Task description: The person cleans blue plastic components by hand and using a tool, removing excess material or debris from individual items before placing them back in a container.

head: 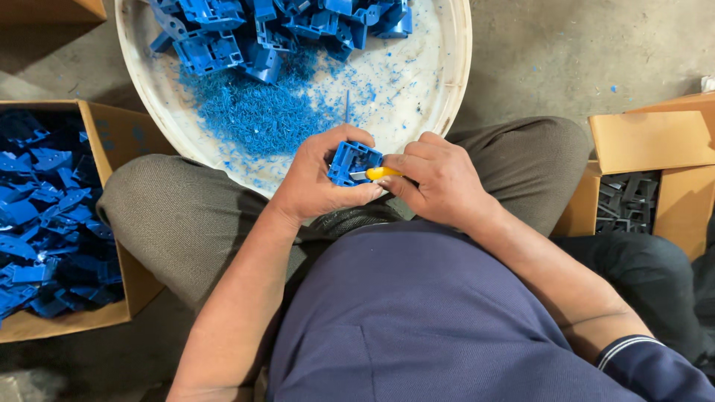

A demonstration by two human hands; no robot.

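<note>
1. Gripped in the left hand (313, 179), a blue plastic part (351, 162) sits above the lap.
2. Right hand (439, 179) pinches a yellow knife (381, 173) against it.
3. White tub (447, 67) holds blue parts (261, 30) and shavings (253, 112); left box (112, 134) holds more.

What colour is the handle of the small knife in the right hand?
Yellow: the knife handle shows in the head view, gripped by the right hand.

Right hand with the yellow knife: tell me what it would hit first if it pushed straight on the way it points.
The right hand points its yellow knife leftward, blade tip already at the blue plastic part. That part comes first, then probably the left hand wrapped around it, though depth is hard to judge.
</note>
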